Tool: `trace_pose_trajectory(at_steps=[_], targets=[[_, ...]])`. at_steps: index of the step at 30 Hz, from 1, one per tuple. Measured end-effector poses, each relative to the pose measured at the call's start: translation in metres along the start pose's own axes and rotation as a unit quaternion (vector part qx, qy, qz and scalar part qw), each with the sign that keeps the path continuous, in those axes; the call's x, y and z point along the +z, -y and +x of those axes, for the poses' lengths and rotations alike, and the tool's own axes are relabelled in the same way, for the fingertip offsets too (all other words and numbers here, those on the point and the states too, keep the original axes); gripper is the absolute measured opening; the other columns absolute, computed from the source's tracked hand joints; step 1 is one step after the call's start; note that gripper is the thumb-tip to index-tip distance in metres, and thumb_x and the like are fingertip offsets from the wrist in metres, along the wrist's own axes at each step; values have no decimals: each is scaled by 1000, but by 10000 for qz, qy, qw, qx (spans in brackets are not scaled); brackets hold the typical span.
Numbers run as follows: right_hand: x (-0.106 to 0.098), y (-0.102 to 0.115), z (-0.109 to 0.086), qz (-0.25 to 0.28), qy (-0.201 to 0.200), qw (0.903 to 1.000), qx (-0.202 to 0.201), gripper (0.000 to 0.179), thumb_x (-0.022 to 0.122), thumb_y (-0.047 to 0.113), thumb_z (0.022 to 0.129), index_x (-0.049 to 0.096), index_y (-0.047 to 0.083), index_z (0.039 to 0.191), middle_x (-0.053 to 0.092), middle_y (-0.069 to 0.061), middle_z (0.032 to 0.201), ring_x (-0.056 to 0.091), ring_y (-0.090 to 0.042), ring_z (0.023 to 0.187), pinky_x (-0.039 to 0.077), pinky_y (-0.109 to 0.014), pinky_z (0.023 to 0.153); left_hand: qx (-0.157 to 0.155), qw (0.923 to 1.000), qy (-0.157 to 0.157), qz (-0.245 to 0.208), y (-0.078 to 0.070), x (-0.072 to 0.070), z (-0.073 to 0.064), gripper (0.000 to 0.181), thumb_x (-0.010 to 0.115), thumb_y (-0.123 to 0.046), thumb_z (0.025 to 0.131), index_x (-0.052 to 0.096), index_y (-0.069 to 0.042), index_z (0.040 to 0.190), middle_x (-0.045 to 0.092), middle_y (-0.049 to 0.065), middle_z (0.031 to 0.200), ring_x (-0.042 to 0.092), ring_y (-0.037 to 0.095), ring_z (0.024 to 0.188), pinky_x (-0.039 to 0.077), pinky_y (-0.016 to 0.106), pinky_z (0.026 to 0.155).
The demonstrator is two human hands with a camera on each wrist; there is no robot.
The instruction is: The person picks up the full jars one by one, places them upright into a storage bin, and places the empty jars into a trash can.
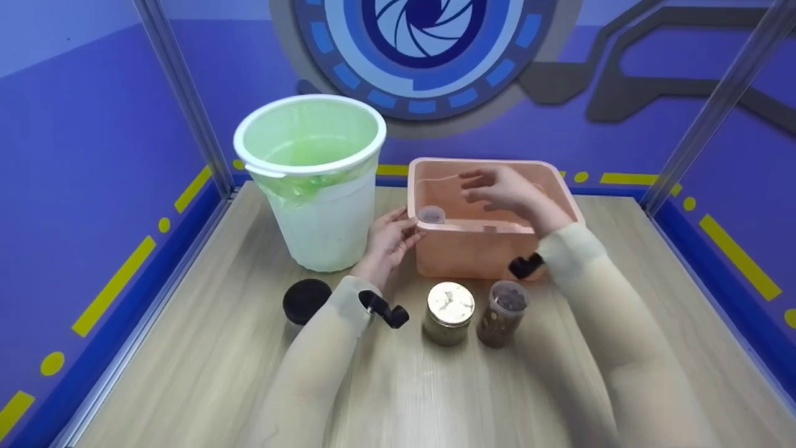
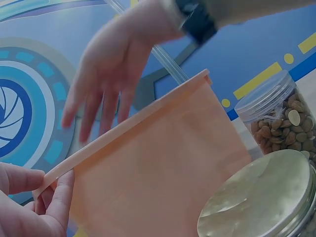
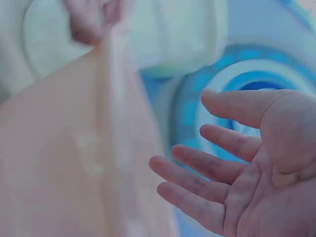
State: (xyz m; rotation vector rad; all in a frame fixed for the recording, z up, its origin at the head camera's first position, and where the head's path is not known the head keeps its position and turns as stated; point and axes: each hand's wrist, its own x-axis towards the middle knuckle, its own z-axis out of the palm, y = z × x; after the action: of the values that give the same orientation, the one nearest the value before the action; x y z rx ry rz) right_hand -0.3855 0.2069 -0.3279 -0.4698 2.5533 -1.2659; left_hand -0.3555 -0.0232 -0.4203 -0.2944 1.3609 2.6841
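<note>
A pink plastic bin [image 1: 472, 256] stands at the back of the table. My left hand [image 1: 388, 241] grips its front left corner; in the left wrist view, the thumb and fingers [image 2: 59, 197] pinch the rim. My right hand [image 1: 500, 190] is over the bin's opening, its fingers spread and holding nothing. The right wrist view shows that palm [image 3: 247, 182] beside the bin's wall [image 3: 54, 163]. Inside the bin, close to the left hand, is a round, clear plastic item [image 1: 431, 215], its lower part hidden by the front wall.
In front of the bin stand a jar with a gold top [image 1: 449, 305] and a clear jar of almonds [image 1: 502, 314]. A black-topped container [image 1: 306, 300] is beside the left forearm. A white bucket with a green liner [image 1: 326, 230] stands left of the bin.
</note>
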Motion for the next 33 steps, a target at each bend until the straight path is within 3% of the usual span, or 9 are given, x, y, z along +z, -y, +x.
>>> trace_pose_trajectory(at_steps=[4,8,12,15,19,23,26,30,33], targets=[[-12,-5,-40,461,-176,9980,-392,56,70,32,99,52,12,149,59,-12,149,65,-24,128,57,-43,106,-4,10000,15,35,0,0,-1,53,55,12,97,48,4,149,50,27,152,64,28,108,63,37,94],[-14,-27,-76,1154,55,9891,-911,52,64,19,103,49,8,151,59,-10,150,64,-18,128,60,-32,99,25,10000,10,28,1,-1,-1,52,56,12,97,50,4,148,51,30,149,64,23,94,64,37,92],[-7,-61,-102,1834,623,9675,-1626,57,59,-2,99,42,1,153,54,-15,153,60,-24,135,61,-31,97,34,10000,-18,-1,2,-1,-1,51,56,12,97,52,3,147,51,30,149,64,26,99,64,38,91],[4,-90,-113,2149,1048,9447,-2246,65,60,-10,94,35,-7,154,47,-23,157,55,-29,140,58,-31,104,40,10000,-17,-34,2,-1,-1,51,56,12,96,52,3,146,51,30,149,63,32,112,63,39,94],[21,-128,-118,2459,1416,9237,-2572,76,65,-14,89,25,-14,154,39,-26,161,50,-25,144,49,-32,116,60,10000,30,-21,1,0,-2,51,55,12,97,51,4,147,50,30,150,58,39,126,61,42,99],[38,-152,-124,2536,1480,9307,-2181,86,72,-11,85,22,-13,155,44,-15,161,51,-18,143,49,-34,115,56,10000,38,-13,0,0,-2,50,55,13,97,51,4,147,51,31,149,64,30,108,63,41,95],[49,-160,-127,2357,1346,9463,-1756,89,77,-9,82,26,-10,155,55,-3,152,56,-14,136,53,-32,109,44,10000,27,-29,0,0,-1,51,56,13,97,52,4,146,51,30,148,64,23,94,64,38,90],[61,-166,-126,2002,1055,9638,-1413,86,79,-9,79,33,-8,152,61,1,140,59,-8,126,55,-26,102,7,10000,4,-36,1,0,-1,52,57,13,96,51,4,147,51,30,149,65,24,96,65,35,86],[66,-167,-124,1945,887,9677,-1337,81,79,-8,80,38,-7,149,63,3,135,59,-7,124,54,-23,101,-8,10000,-3,-40,0,0,-2,53,57,13,96,50,3,148,50,30,149,65,25,99,65,34,86]])
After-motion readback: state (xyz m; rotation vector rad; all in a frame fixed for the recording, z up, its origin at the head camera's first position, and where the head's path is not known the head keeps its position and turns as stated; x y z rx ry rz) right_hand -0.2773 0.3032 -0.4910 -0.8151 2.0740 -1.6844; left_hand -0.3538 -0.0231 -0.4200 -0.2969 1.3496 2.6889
